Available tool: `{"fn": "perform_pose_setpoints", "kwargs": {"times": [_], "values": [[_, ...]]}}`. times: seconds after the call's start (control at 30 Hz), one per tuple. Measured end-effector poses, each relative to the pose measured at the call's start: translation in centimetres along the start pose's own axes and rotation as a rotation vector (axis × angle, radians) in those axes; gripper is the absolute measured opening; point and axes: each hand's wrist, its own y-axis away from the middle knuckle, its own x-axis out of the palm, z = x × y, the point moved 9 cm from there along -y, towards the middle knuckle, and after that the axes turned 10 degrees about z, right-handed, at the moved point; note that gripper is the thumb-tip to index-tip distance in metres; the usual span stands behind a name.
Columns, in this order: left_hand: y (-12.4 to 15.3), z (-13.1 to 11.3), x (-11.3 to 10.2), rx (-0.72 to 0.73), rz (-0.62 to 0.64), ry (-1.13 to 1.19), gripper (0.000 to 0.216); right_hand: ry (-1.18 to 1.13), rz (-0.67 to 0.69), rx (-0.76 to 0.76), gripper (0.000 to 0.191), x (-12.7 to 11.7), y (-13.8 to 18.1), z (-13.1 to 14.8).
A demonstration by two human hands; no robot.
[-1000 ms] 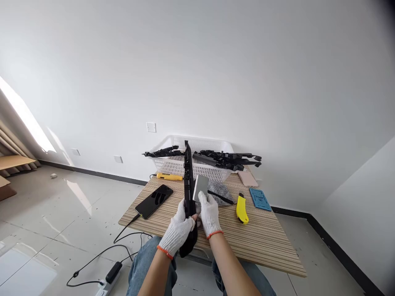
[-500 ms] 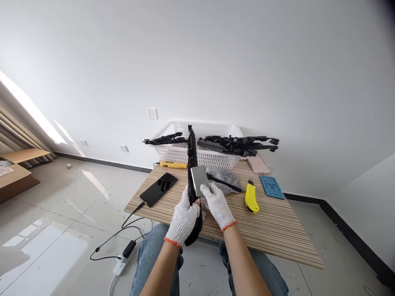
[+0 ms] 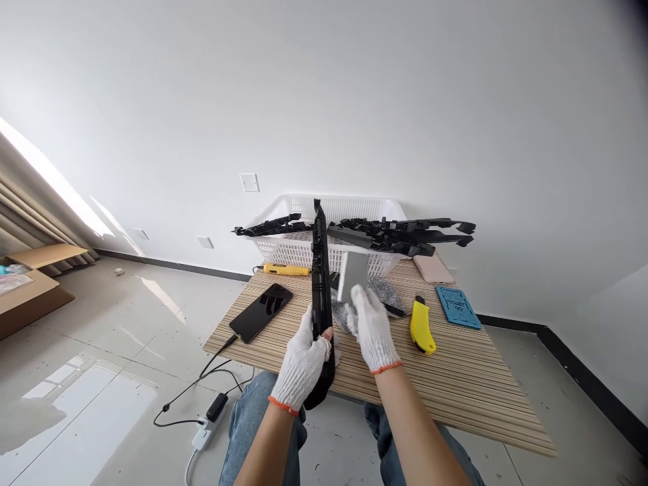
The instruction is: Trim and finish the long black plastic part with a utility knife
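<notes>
My left hand (image 3: 302,361), in a white knit glove with an orange cuff, grips the lower part of a long black plastic trim piece (image 3: 320,270). The piece stands nearly upright, its tip reaching over the basket's front rim. In my gloved right hand (image 3: 369,324) is a flat grey sanding block (image 3: 353,275) with a pale edge, held just to the right of the trim piece and apart from it. Behind that hand a grey cloth (image 3: 387,291) lies on the table, with a dark slim tool partly hidden on it.
A white plastic basket (image 3: 288,254) at the back holds several black trim pieces (image 3: 399,234). On the wooden table (image 3: 455,391) lie a black phone (image 3: 260,312) on a cable, a yellow-handled tool (image 3: 287,269), a yellow utility knife (image 3: 421,327), a blue card (image 3: 458,307) and a pink phone-shaped item (image 3: 434,268).
My right hand has moved right with the sanding block, off the trim piece, and the block has turned. The left hand keeps its grip. The view has shifted slightly.
</notes>
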Motion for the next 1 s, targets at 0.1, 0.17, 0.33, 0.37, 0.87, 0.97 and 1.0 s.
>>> {"fn": "perform_pose_setpoints", "kwargs": {"times": [0.1, 0.17, 0.33, 0.37, 0.87, 0.97, 1.0], "values": [[0.0, -0.1, -0.6, 0.022, -0.030, -0.132, 0.065, 0.132, 0.066, -0.008, 0.036, 1.2, 0.3, 0.6], [0.0, 0.1, -0.6, 0.025, -0.017, -0.115, 0.062, 0.204, -0.114, -0.019, 0.034, -0.2, 0.9, 1.2], [-0.2, 0.1, -0.5, 0.056, 0.002, -0.127, 0.065, 0.036, 0.119, -0.010, 0.035, 1.9, 1.2, 0.9], [-0.3, 0.1, -0.6, 0.059, -0.004, -0.134, 0.066, 0.082, 0.146, -0.019, 0.034, 2.2, 1.3, 1.0], [2.0, -0.2, 0.4, -0.031, 0.304, -0.447, 0.128, 0.267, -0.154, 0.027, 0.039, 0.6, 2.0, 1.7], [1.9, -0.5, 0.8, 0.035, 0.221, -0.617, 0.120, 0.213, -0.166, 0.024, 0.038, 0.5, 2.0, 1.7], [1.8, -0.6, 0.9, 0.076, 0.189, -0.658, 0.118, 0.163, -0.162, 0.022, 0.037, 0.6, 1.9, 1.5]]}}
